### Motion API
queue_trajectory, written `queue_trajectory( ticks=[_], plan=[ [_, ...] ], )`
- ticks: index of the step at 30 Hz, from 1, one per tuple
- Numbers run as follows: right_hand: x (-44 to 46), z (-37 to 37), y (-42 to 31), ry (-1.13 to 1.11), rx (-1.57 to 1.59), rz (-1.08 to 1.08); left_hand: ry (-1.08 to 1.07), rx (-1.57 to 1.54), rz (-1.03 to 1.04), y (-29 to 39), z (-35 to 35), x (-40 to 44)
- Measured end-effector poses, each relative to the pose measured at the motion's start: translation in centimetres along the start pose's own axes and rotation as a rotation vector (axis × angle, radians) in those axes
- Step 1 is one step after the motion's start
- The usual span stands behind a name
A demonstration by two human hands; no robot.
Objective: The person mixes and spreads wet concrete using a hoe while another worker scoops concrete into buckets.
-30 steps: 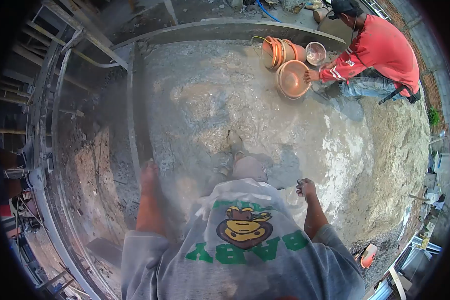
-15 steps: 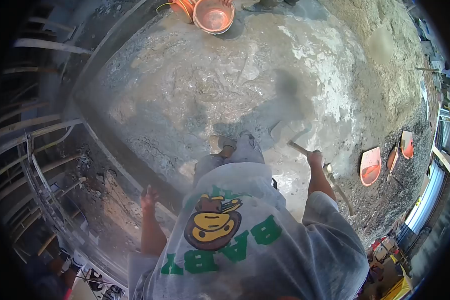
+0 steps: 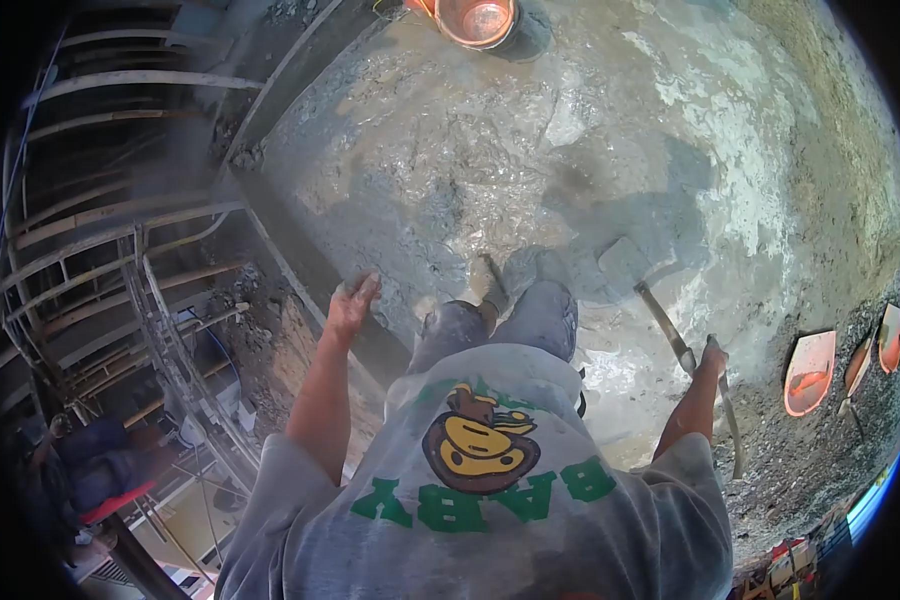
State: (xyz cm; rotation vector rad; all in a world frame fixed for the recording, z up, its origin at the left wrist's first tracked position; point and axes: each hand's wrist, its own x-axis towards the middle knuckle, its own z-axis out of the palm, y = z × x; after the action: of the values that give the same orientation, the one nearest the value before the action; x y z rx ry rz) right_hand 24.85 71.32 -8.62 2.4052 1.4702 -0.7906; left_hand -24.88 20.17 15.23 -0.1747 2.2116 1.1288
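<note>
- Right hand [image 3: 711,359]: fingers curled beside the shovel [image 3: 662,318]'s handle; whether they clasp it, I cannot tell.
- Shovel blade: ahead and inward of that hand, on wet grey mix [image 3: 490,150].
- Left hand [image 3: 352,302]: released, well apart from the shovel.

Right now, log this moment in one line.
left hand: open, empty | right hand: at shovel handle, grip unclear | orange bucket: top edge of view

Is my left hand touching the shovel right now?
No, your left hand is out beside the board, well apart from the shovel over on your right side.
</note>
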Motion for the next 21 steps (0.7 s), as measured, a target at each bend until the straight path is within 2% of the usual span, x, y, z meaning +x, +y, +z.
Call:
queue_trajectory(
  ticks=[2,3,6,9,12,13,16,18,21],
  plan=[
    [-5.3,-0.9,-4.0,-0.439,0.422,0.442,-0.049,0.169,0.007,3.4,1.9,0.7],
    [-4.9,0.1,-3.6,-0.477,0.493,0.494,-0.070,0.254,0.008,4.6,2.7,0.8],
    [-5.4,-0.9,-1.7,-0.802,1.012,0.576,-0.096,0.378,0.044,6.3,4.0,2.0],
    [-5.3,1.5,-1.2,-0.702,1.341,0.622,-0.174,0.432,-0.002,6.1,4.4,3.0],
    [-3.7,6.8,-1.0,-0.791,1.501,0.568,-0.176,0.525,-0.038,6.2,3.9,2.6],
    [-3.5,8.5,-2.0,-0.886,1.502,0.619,-0.182,0.510,-0.037,6.3,3.7,2.8],
    [-4.5,10.9,-5.0,-0.902,1.610,0.535,-0.186,0.485,-0.032,4.5,1.0,3.5],
    [-5.8,11.0,-7.8,-0.821,1.515,0.528,-0.158,0.489,-0.015,1.0,-1.7,5.9],
    [-8.9,10.0,-11.6,-0.807,1.306,0.446,-0.092,0.439,-0.086,2.8,-3.2,6.2]
  ],
)
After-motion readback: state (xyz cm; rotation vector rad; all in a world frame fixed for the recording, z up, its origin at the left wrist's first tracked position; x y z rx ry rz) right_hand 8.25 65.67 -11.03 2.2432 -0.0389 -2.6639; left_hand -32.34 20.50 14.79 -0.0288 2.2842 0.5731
